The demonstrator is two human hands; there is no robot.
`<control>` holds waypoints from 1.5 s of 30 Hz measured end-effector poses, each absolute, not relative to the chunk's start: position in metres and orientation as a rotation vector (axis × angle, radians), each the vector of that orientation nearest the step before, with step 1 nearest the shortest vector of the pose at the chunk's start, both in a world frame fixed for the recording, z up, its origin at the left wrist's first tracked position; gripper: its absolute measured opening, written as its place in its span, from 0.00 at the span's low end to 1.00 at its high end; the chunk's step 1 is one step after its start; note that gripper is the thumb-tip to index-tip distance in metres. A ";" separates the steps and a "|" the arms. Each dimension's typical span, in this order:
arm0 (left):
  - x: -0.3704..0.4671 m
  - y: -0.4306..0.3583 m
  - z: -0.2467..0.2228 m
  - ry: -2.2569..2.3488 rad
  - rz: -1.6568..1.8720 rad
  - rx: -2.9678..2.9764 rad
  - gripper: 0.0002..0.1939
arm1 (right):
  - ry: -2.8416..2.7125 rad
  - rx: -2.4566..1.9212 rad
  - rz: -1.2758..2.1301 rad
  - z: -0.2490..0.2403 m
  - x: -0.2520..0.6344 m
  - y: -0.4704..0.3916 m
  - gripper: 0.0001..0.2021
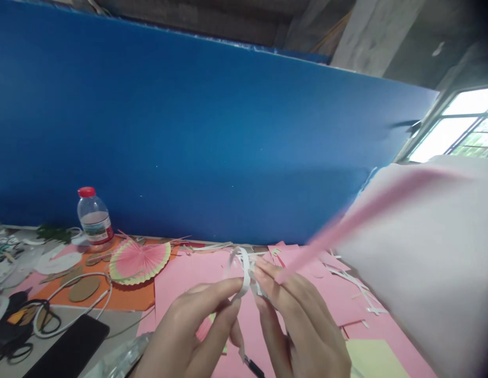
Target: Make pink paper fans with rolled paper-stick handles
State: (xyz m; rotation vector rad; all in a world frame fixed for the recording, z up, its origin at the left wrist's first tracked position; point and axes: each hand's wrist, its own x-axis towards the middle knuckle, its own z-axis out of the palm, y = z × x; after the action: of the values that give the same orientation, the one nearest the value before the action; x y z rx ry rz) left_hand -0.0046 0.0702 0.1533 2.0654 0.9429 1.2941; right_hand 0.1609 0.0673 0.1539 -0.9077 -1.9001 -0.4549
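Note:
A narrow white paper strip (244,268) curls into a loop between my hands. My left hand (196,328) pinches its near side between thumb and forefinger. The fingertips of my right hand (302,320) close on the strip's other side, where its end is partly hidden. A long pink strip (346,223), smeared by motion, sticks out up and right from the right hand's fingers. Below and between the hands, the dark tip of a slim tool (253,366) shows; its kind is unclear. Pink paper (180,278) lies under both hands.
A pink and yellow pleated paper fan (139,260) lies left on orange paper (137,299), near a red-capped bottle (96,218), cardboard discs (84,289), a white cable (41,328) and a black phone (68,349). White paper scraps (357,286) and yellow paper (373,357) lie right. A blue partition (212,131) stands behind.

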 end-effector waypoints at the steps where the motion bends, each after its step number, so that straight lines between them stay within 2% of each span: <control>1: -0.005 0.070 0.153 0.972 1.301 2.104 0.17 | -1.914 -0.898 -0.415 0.153 0.161 0.069 0.19; 9: -0.010 0.074 0.153 1.162 1.131 2.394 0.19 | -1.948 -0.899 -0.338 0.151 0.159 0.078 0.08; 16: -0.012 0.078 0.156 1.201 1.100 2.421 0.19 | -1.983 -0.947 -0.313 0.153 0.159 0.080 0.12; 20: -0.014 0.079 0.154 1.116 1.114 2.228 0.19 | -1.938 -1.061 -0.097 0.153 0.165 0.075 0.13; 24: -0.020 0.082 0.151 1.006 1.111 1.837 0.11 | -1.730 -1.183 0.237 0.151 0.168 0.070 0.19; 27: -0.025 0.087 0.155 0.948 1.021 1.675 0.08 | -1.786 -1.198 0.236 0.150 0.166 0.074 0.22; 29: -0.026 0.090 0.157 0.929 0.965 1.626 0.08 | -1.891 -1.143 0.197 0.151 0.164 0.079 0.21; 31: -0.027 0.094 0.157 0.915 0.953 1.590 0.08 | -1.935 -1.114 0.232 0.152 0.161 0.084 0.16; 33: -0.027 0.098 0.155 0.918 0.989 1.594 0.09 | -1.895 -1.134 0.348 0.153 0.159 0.087 0.07; 34: -0.027 0.101 0.153 0.935 1.010 1.617 0.09 | -1.865 -1.156 0.409 0.153 0.158 0.089 0.06; 39: -0.022 0.109 0.141 1.199 1.218 1.998 0.18 | -1.761 -1.214 0.468 0.151 0.155 0.092 0.08; 45: -0.015 0.104 0.142 1.346 1.428 2.234 0.06 | -1.820 -1.163 0.320 0.149 0.152 0.090 0.07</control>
State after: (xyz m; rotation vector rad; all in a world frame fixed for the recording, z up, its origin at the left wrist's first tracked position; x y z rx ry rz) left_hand -0.0150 0.1044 0.1418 2.2342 1.3464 1.4275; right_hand 0.1519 0.0900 0.1493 -1.1628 -1.8202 0.3202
